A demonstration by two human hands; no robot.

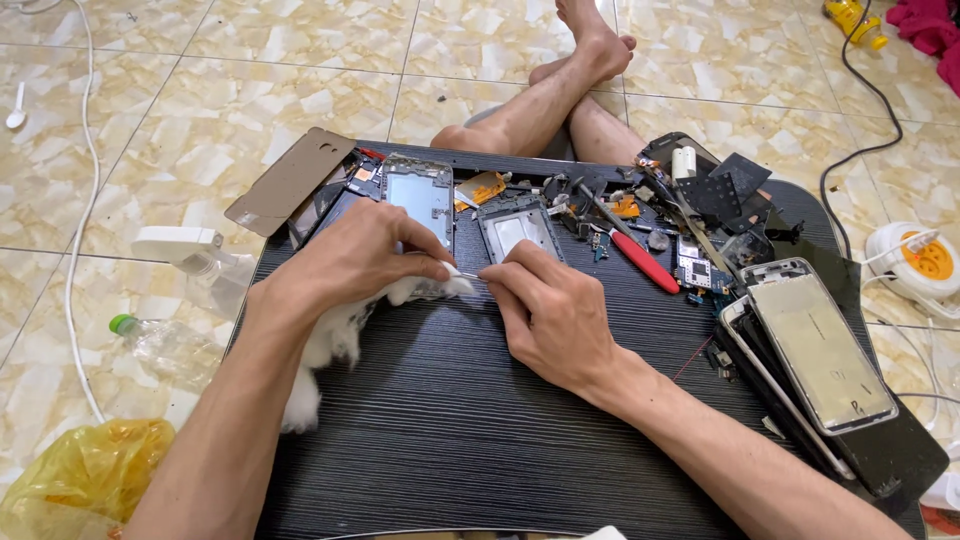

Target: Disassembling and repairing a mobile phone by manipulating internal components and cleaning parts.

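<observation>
Left hand pinching cotton, right hand closed

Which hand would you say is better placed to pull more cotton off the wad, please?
Left, probably. The left hand already rests on the cotton wad and pinches a tuft at its fingertips, while the right hand is occupied gripping a thin tool.

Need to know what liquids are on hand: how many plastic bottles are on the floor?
2, both left of the black board: a spray bottle with a white trigger head beside its left edge, and a clear bottle with a green cap lying nearer the yellow bag. Others may be out of view.
</observation>
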